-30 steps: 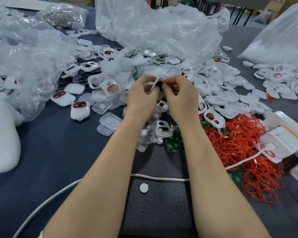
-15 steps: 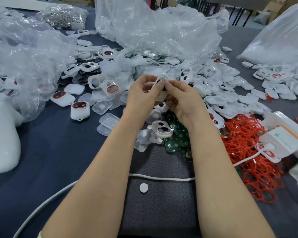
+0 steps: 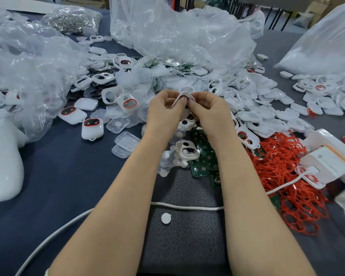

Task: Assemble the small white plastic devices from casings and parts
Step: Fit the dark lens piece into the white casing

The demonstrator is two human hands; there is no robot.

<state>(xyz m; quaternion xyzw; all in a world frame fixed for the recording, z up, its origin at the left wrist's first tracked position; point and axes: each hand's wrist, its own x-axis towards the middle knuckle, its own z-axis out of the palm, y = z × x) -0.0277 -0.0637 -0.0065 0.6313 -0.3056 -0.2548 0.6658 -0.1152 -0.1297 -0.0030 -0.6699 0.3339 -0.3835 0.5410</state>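
The left hand (image 3: 165, 110) pinches the left edge of a white casing (image 3: 184, 95), and the right hand (image 3: 209, 110) pinches its right edge; the fingertips of both meet on its face. The casing is held in the air above the heap of parts, at twelve o'clock from the person. Which part goes into it I cannot tell, because the fingers hide the middle.

I think the risk is this: the casing looks thin and smooth, so if the two hands press unevenly it may tilt and the inner part may sit crooked. It may also spring out and fall among many similar pieces.

At nine o'clock from the hands lies a crumpled clear bag (image 3: 28, 76). At eight o'clock two finished devices (image 3: 92, 128) lie on the tabletop (image 3: 58, 176), with clear covers (image 3: 126, 140) beside them. Below the wrists, at six o'clock, are green circuit boards (image 3: 199, 162). A white cable (image 3: 187, 207) passes under both forearms and could be dragged by them. At four o'clock lie red rings (image 3: 283, 166) and a white charger box (image 3: 331, 162). At two o'clock is the heap of empty casings (image 3: 257, 108).
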